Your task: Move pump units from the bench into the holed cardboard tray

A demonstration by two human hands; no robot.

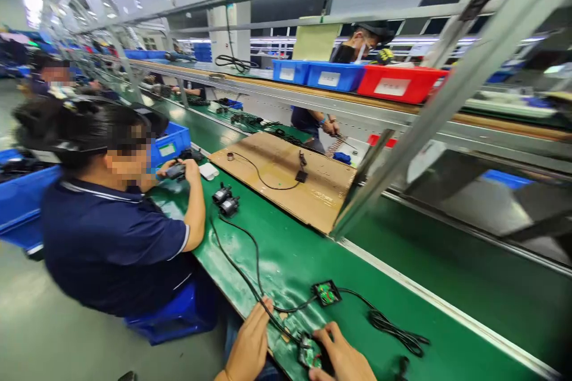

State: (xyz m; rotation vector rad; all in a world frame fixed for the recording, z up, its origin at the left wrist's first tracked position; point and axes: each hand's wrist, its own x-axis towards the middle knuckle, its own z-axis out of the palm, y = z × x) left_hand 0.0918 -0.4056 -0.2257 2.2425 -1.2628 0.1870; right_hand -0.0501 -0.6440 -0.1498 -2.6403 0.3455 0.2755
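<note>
At the near edge of the green bench, my left hand (251,336) has its fingers together on a black cable (239,274). My right hand (344,357) grips a small open black box with a green circuit board (309,352) inside, thumb and fingers at its right side. Just beyond lies a second open black box with a green board (326,293), cables joined to it. The cables lead up the bench to two black pump-like units (226,199). A coiled black cord (393,330) lies right of my right hand.
A co-worker (116,220) sits at left, holding a dark part. A cardboard sheet (268,161) on the bench bears a thin cable and small parts. A slanted metal post (402,131) rises at right. Blue bins (335,76) and a red bin (395,83) stand on the shelf.
</note>
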